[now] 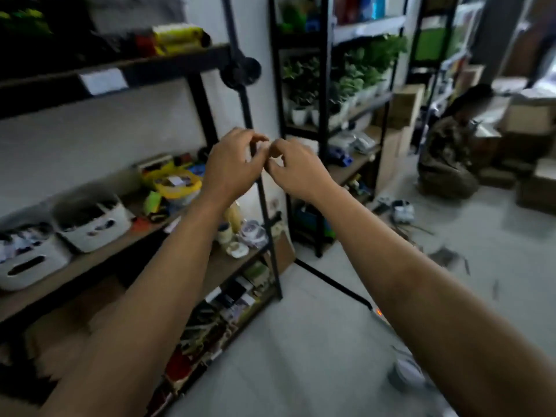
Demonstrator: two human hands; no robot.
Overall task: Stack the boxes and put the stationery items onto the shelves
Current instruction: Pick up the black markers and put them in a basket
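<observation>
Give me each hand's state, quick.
Left hand: fingers curled, fingertips meeting the right's; contents cannot be told.
Right hand: same, curled; contents cannot be told.

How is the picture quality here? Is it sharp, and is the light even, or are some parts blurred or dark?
Head view: motion blur softens the whole frame, so the fingertips of the left hand and right hand smear together; the upper-left shelf lies in deep shadow, the floor looks brighter; wide-angle distortion bends the black shelf post.
</observation>
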